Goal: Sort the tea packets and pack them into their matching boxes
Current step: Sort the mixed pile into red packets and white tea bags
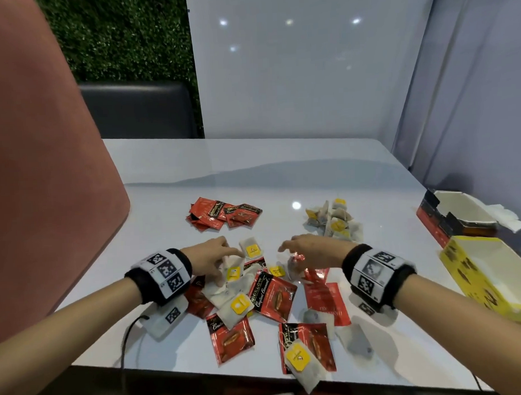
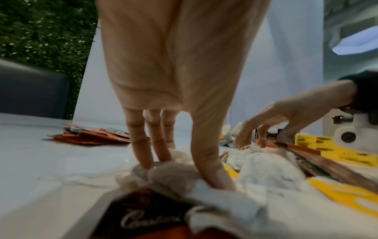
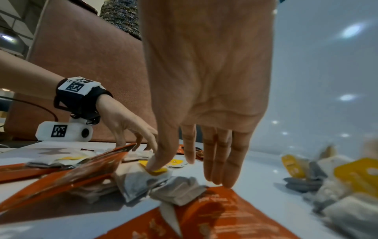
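A mixed heap of red foil packets [image 1: 273, 297] and white tea bags with yellow tags [image 1: 238, 306] lies at the table's front. My left hand [image 1: 226, 266] [image 2: 180, 169] reaches into it and pinches a bunched white tea bag [image 2: 169, 176] between thumb and fingers. My right hand [image 1: 288, 255] [image 3: 188, 176] hovers over the heap with straight fingers. Its thumb presses a yellow tag [image 3: 158, 171], and its fingertips touch a red packet [image 3: 225, 202]. Further back lie a sorted red pile [image 1: 224, 216] and a sorted tea bag pile [image 1: 334, 221].
An open red and black box [image 1: 431, 221] and an open yellow box [image 1: 468, 272] stand at the right edge. A pink chair back [image 1: 46, 175] rises at the left. A black cable [image 1: 123, 350] hangs over the table's front edge.
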The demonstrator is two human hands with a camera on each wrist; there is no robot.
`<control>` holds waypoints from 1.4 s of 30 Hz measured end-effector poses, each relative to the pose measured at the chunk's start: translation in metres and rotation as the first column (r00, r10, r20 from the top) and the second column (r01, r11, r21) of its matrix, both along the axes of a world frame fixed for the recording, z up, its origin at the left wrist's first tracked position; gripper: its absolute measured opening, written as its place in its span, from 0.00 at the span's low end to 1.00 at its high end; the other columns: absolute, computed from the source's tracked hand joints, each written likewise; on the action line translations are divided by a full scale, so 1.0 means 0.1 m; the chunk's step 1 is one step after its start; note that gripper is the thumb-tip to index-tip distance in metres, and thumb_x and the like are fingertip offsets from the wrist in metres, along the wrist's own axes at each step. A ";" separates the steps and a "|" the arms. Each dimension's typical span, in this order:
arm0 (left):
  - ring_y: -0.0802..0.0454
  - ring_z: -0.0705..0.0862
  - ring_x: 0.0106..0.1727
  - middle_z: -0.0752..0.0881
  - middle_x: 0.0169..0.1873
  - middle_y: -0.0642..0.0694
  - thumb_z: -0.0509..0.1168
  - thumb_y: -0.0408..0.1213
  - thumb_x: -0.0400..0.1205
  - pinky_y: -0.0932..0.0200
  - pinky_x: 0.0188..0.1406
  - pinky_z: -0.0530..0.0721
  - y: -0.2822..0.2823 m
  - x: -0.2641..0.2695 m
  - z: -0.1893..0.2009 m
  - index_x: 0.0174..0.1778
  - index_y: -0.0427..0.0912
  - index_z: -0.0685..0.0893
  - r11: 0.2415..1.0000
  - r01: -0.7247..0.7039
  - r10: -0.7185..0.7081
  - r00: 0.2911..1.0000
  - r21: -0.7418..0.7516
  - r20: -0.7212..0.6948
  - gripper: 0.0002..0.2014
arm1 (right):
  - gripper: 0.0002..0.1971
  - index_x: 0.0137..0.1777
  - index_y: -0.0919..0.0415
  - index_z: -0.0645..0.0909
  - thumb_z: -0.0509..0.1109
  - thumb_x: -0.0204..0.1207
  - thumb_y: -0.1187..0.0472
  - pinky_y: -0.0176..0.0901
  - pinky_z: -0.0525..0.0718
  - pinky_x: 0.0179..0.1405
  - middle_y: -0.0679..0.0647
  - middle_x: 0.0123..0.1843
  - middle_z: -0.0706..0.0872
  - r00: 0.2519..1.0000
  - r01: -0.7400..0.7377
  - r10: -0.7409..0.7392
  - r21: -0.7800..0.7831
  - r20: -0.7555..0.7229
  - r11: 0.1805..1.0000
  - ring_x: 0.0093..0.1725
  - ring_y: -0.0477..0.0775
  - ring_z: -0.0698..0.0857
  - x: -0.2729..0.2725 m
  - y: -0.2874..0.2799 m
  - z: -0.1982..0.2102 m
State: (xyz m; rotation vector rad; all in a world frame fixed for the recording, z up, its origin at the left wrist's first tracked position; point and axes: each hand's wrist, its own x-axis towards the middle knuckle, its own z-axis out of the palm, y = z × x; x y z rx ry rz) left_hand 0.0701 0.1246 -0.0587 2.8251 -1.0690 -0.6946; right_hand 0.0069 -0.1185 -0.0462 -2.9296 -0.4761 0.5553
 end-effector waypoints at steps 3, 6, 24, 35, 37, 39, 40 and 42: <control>0.52 0.73 0.48 0.72 0.50 0.47 0.73 0.38 0.74 0.61 0.48 0.73 -0.08 0.03 -0.02 0.63 0.46 0.78 1.000 -0.023 0.023 0.999 0.001 0.036 0.21 | 0.17 0.66 0.58 0.74 0.66 0.78 0.61 0.51 0.80 0.59 0.58 0.64 0.77 1.000 0.016 -0.016 -0.037 0.009 0.999 0.63 0.59 0.77 0.09 0.12 -0.09; 0.52 0.73 0.48 0.78 0.54 0.42 0.72 0.39 0.75 0.58 0.48 0.73 -0.09 0.07 -0.05 0.58 0.42 0.80 0.999 -0.012 0.010 0.998 0.031 0.065 0.17 | 0.11 0.57 0.62 0.78 0.69 0.76 0.62 0.45 0.76 0.47 0.58 0.59 0.81 0.999 0.021 -0.019 -0.053 0.037 0.998 0.53 0.56 0.79 0.15 0.14 -0.14; 0.54 0.83 0.38 0.84 0.37 0.46 0.72 0.33 0.75 0.68 0.37 0.82 0.41 0.22 0.23 0.64 0.48 0.77 0.835 -0.333 0.204 0.927 -0.439 -0.316 0.22 | 0.08 0.48 0.65 0.84 0.71 0.75 0.60 0.41 0.82 0.48 0.58 0.49 0.87 0.973 0.230 -0.230 0.192 -0.022 0.954 0.53 0.58 0.84 0.70 0.76 0.06; 0.54 0.79 0.42 0.82 0.42 0.49 0.70 0.39 0.76 0.63 0.40 0.76 0.00 0.19 0.04 0.61 0.44 0.80 0.995 -0.038 0.042 0.998 0.089 -0.048 0.17 | 0.04 0.40 0.63 0.78 0.65 0.76 0.69 0.44 0.86 0.40 0.65 0.54 0.86 0.966 0.225 -0.248 0.246 0.067 0.943 0.50 0.63 0.87 0.60 0.58 0.09; 0.53 0.77 0.46 0.81 0.44 0.48 0.69 0.39 0.77 0.60 0.46 0.76 -0.02 0.20 -0.01 0.59 0.43 0.81 0.994 -0.008 0.007 1.000 0.113 0.005 0.15 | 0.15 0.31 0.54 0.71 0.66 0.77 0.68 0.30 0.82 0.27 0.60 0.46 0.84 0.953 0.235 -0.290 0.381 0.092 0.894 0.40 0.57 0.86 0.56 0.36 0.20; 0.53 0.77 0.46 0.79 0.43 0.50 0.69 0.40 0.77 0.58 0.46 0.77 -0.02 0.21 0.04 0.58 0.42 0.81 0.996 -0.011 0.010 1.000 0.083 0.012 0.15 | 0.13 0.33 0.56 0.73 0.68 0.77 0.66 0.23 0.75 0.20 0.57 0.40 0.82 0.932 0.244 -0.345 0.508 0.114 0.826 0.33 0.51 0.82 0.45 0.09 0.36; 0.53 0.78 0.45 0.79 0.43 0.51 0.69 0.39 0.77 0.61 0.43 0.77 -0.02 0.22 0.09 0.58 0.41 0.81 0.999 -0.022 0.022 1.000 0.047 0.007 0.14 | 0.10 0.35 0.58 0.75 0.69 0.77 0.65 0.23 0.74 0.20 0.56 0.39 0.81 0.914 0.256 -0.386 0.558 0.127 0.790 0.32 0.49 0.81 0.39 -0.05 0.44; 0.53 0.79 0.44 0.79 0.40 0.52 0.68 0.38 0.78 0.66 0.38 0.76 -0.03 0.22 0.28 0.54 0.41 0.81 0.998 -0.035 0.036 0.999 -0.055 0.017 0.11 | 0.10 0.34 0.57 0.76 0.71 0.75 0.65 0.31 0.76 0.27 0.54 0.35 0.81 0.863 0.272 -0.475 0.635 0.172 0.724 0.33 0.50 0.80 0.30 -0.39 0.57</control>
